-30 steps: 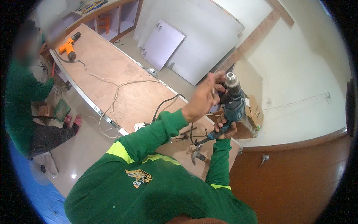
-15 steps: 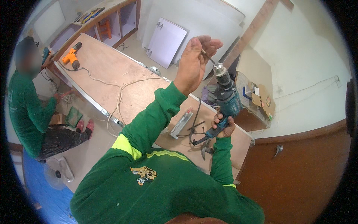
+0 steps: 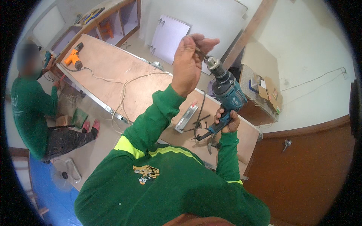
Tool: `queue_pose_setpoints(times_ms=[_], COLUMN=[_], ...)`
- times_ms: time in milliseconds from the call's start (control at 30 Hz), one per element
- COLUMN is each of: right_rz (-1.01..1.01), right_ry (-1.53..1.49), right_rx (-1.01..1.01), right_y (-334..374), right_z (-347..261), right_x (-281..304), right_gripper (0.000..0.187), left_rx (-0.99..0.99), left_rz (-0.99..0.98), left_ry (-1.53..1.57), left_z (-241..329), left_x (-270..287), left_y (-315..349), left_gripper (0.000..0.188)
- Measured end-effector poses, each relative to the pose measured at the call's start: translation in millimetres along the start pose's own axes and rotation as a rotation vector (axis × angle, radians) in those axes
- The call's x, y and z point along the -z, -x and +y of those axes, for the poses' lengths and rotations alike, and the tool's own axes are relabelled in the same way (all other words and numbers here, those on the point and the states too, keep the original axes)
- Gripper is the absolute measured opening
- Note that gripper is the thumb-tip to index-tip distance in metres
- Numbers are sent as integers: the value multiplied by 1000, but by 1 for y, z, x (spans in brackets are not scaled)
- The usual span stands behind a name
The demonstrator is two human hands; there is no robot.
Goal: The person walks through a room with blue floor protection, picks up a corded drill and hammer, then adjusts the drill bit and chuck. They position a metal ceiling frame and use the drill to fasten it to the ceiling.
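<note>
My right hand [image 3: 230, 122] grips the handle of the teal drill [image 3: 229, 95] above the wooden board [image 3: 246, 140]. My left hand [image 3: 188, 67] is at the thin bit [image 3: 200, 52] in front of the chuck [image 3: 212, 63], fingers partly extended; I cannot tell whether they pinch it.

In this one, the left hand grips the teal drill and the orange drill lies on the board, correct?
Not the left hand: the head view shows the right hand gripping the teal drill. The orange drill does lie on the board.
</note>
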State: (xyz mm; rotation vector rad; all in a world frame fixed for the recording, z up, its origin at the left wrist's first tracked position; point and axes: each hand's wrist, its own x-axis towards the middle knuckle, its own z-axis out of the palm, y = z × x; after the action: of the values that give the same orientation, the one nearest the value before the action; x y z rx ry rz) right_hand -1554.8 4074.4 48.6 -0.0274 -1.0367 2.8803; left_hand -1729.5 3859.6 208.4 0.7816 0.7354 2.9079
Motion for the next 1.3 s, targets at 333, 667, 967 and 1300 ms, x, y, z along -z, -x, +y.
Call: queue_pose_setpoints(times_ms=[333,667,967,1300], right_rz=[72,126,-214,-123], right_ry=[3,1101,1638,1681], right_rx=[16,422,230,17], right_y=[9,54,94,84], right_z=[5,32,29,1], right_x=[-53,-136,-104,-50], right_gripper=[52,77,113,37], left_rx=[155,388,490,480], left_rz=[154,387,-19,-95], left_ry=[120,203,779,847], left_z=[-9,-9,43,34], left_x=[6,55,115,120], left_y=[-2,12,68,95], left_gripper=[49,35,30,38])
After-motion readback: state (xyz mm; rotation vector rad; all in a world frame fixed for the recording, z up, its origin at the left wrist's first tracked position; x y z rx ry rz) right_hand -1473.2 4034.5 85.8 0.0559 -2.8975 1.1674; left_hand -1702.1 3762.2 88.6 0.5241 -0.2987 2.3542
